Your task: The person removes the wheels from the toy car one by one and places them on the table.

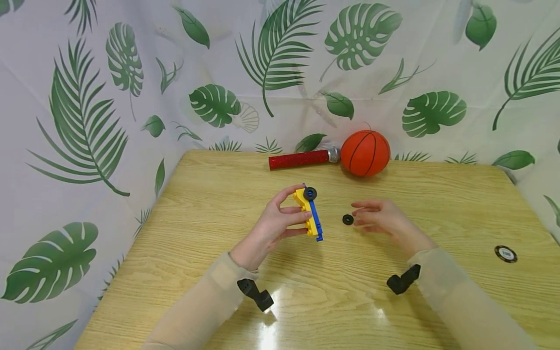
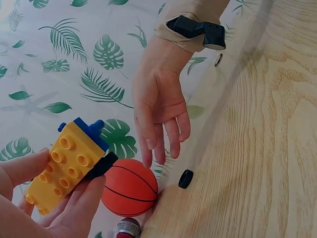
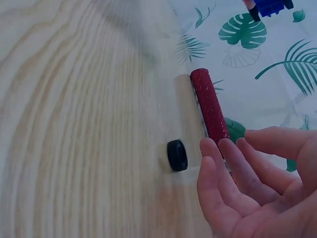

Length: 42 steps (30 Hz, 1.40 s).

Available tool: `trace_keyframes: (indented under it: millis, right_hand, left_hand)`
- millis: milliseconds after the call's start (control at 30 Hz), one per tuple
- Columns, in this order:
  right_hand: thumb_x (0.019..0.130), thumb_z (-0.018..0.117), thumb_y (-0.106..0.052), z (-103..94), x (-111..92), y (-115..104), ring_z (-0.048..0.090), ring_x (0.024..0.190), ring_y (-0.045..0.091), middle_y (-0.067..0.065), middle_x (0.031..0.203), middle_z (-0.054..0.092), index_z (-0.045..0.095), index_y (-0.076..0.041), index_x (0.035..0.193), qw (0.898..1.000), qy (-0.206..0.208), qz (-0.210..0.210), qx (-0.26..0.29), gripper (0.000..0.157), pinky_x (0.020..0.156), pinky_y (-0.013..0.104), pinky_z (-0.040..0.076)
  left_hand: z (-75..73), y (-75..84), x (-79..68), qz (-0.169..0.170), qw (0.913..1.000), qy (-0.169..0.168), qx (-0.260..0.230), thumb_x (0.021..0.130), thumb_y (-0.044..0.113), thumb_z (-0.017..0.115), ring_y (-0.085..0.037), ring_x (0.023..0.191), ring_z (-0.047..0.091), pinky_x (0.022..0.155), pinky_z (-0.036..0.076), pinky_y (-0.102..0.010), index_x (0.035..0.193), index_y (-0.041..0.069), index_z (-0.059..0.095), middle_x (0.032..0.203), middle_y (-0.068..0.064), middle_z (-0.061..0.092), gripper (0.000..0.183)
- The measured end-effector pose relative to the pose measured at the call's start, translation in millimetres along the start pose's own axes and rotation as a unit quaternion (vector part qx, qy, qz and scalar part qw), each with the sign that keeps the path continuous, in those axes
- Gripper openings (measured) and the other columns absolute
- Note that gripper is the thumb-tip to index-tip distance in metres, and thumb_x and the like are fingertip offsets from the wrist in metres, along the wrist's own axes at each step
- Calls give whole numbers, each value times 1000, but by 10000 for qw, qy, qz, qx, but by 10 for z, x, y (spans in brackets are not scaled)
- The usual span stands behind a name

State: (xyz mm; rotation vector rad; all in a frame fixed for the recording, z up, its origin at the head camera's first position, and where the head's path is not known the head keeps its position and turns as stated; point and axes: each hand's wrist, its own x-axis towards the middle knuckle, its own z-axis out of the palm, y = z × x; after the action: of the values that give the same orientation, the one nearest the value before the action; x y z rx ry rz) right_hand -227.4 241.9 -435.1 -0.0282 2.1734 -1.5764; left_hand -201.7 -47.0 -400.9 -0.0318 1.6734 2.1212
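My left hand (image 1: 275, 221) grips a small toy car (image 1: 311, 221) of yellow studded blocks on a blue base, raised above the table and tipped on its side. A black wheel (image 1: 310, 188) shows at the car's far end in the head view; the yellow studs (image 2: 65, 143) face the left wrist camera. Right of the car, a loose black toy tyre (image 1: 343, 220) is on the table. My right hand (image 1: 387, 221) is just beside that tyre, its fingers loosely bent and holding nothing. A gap shows between tyre (image 3: 177, 155) and fingertips in the right wrist view.
A red-handled microphone (image 1: 302, 159) with a silver head lies at the back of the wooden table (image 1: 218, 194), next to an orange toy basketball (image 1: 365, 154). A black-rimmed round chip (image 1: 506, 253) lies far right. Behind hangs a leaf-patterned cloth (image 1: 297, 102).
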Motion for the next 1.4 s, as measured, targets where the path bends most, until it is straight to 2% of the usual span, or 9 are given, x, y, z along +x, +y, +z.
trace_keyframes:
  millis: [267, 500, 633, 800, 1000, 1200, 1400]
  right_hand:
    - [101, 59, -24, 53, -38, -173, 69, 105, 17, 19, 134, 61, 39, 1, 149, 9999, -108, -12, 17, 58, 89, 30, 58]
    - [102, 56, -22, 159, -94, -381, 69, 108, 21, 22, 136, 59, 42, -1, 148, 9999, -128, -15, -52, 53, 95, 39, 57]
    - [103, 54, -21, 194, -117, -461, 68, 107, 19, 25, 138, 56, 44, -2, 147, 9997, -175, -99, -134, 49, 95, 40, 57]
    - [101, 58, -23, 227, -152, -547, 70, 101, 14, 24, 133, 60, 46, -1, 145, 9992, -211, -294, -196, 50, 92, 37, 58]
    - [100, 60, -24, 296, -212, -689, 69, 105, 21, 20, 128, 64, 50, -2, 142, 9982, -266, -422, -318, 48, 98, 46, 55]
    - [98, 63, -24, 362, -249, -804, 69, 107, 26, 26, 131, 61, 52, -2, 140, 9975, -274, -494, -427, 49, 96, 46, 56]
    - [95, 68, -20, 412, -258, -860, 70, 104, 26, 21, 123, 67, 53, -1, 138, 9972, -211, -535, -467, 50, 94, 48, 56]
  left_hand:
    - [11, -16, 7, 8, 9999, -82, 62, 90, -1, 69, -20, 89, 71, 82, 60, -48, 138, 35, 53, 107, -13, 70, 62]
    - [25, -25, 7, -28, 9998, -137, 142, 90, 0, 70, -20, 89, 71, 81, 61, -48, 139, 35, 53, 108, -13, 69, 63]
    - [26, -30, 2, -4, 9996, -219, 198, 90, 1, 69, -20, 89, 70, 81, 60, -49, 142, 32, 50, 109, -14, 69, 64]
    - [27, -28, -3, 7, 9992, -296, 258, 90, 2, 70, -20, 91, 70, 82, 60, -49, 142, 32, 51, 112, -16, 68, 63]
    - [37, -18, -2, -68, 9986, -332, 405, 89, 3, 72, -22, 95, 69, 81, 60, -49, 139, 34, 53, 119, -17, 67, 62]
    - [52, -25, -7, -113, 9977, -362, 565, 88, 3, 72, -21, 96, 69, 81, 61, -47, 138, 34, 54, 120, -17, 67, 61]
    - [79, -31, -14, -128, 9966, -443, 687, 88, 2, 72, -21, 97, 67, 83, 60, -49, 137, 33, 56, 118, -15, 66, 59]
